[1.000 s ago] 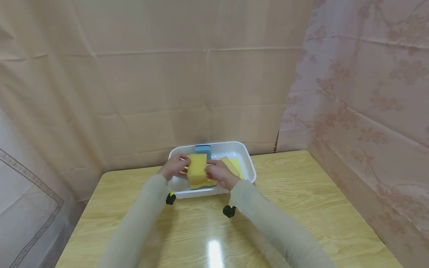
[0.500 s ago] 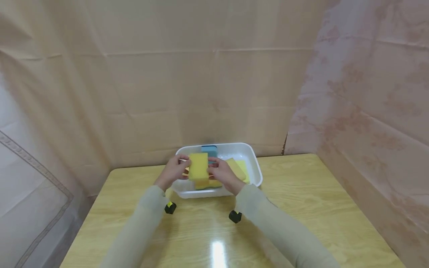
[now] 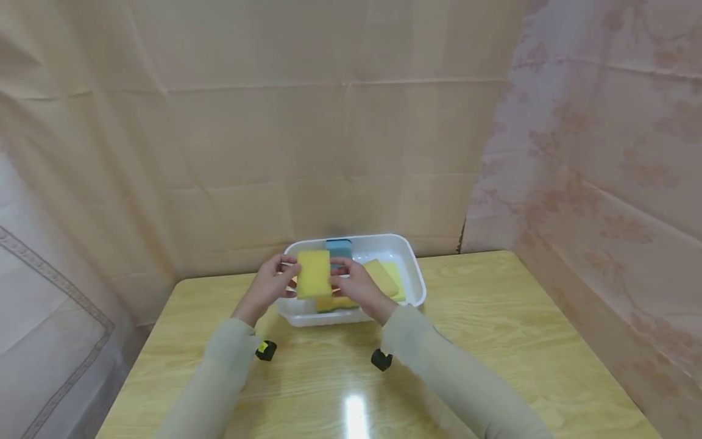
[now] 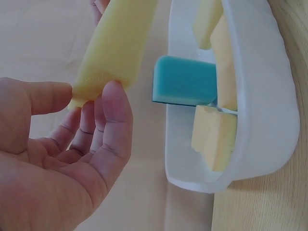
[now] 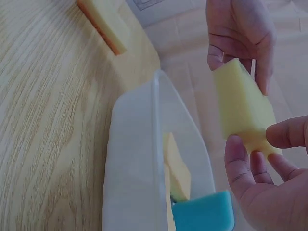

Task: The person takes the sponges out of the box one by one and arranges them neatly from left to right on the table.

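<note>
Both hands hold a yellow sponge (image 3: 314, 274) between them above the left part of a white tray (image 3: 412, 268). My left hand (image 3: 271, 281) pinches one edge, with its thumb and fingertips on the sponge in the left wrist view. At the opposite edge, the thumb and fingers of my right hand (image 3: 356, 283) pinch it too. In the tray, a blue sponge (image 4: 185, 82) leans against the far wall. More yellow sponges lie in it, one at the near side (image 3: 334, 303) and others at the right (image 3: 382, 277).
The tray stands on a wood-grain table (image 3: 466, 341) near its back edge, close to a beige cloth (image 3: 247, 152). A pale yellow block (image 5: 103, 24) lies on the table beyond the tray in the right wrist view. Black wrist devices (image 3: 381, 360) hang below both sleeves.
Both hands have shifted slightly left with the yellow sponge, which now shows its broad face more fully. The things in the tray have stayed put, and the head view has turned a little.
</note>
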